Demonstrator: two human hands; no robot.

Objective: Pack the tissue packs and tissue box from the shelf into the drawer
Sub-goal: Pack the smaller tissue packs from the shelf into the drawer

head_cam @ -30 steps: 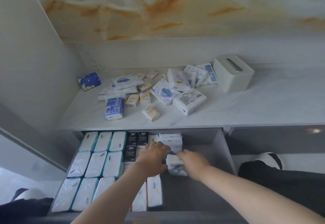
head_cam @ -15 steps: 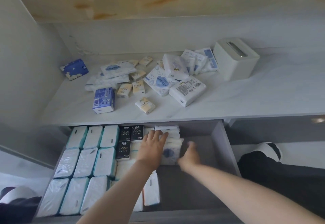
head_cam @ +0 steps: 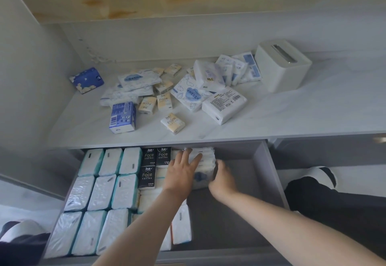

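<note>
The grey drawer stands open below the shelf. Its left half holds rows of white tissue packs and three black "Face" packs. At the drawer's back middle stands a row of white packs. My left hand lies flat with straight fingers on top of this row. My right hand presses with curled fingers against the front pack with the blue print. On the shelf lie several loose tissue packs and a white tissue box.
The drawer's right half shows bare grey floor. A blue pack stands near the shelf's front edge, another blue pack at the back left. My slippers show on the floor at the right and lower left.
Both hands have moved toward the drawer's back, pushing the blue-printed pack up against the row of white packs. My left hand has flattened on top of the row.
</note>
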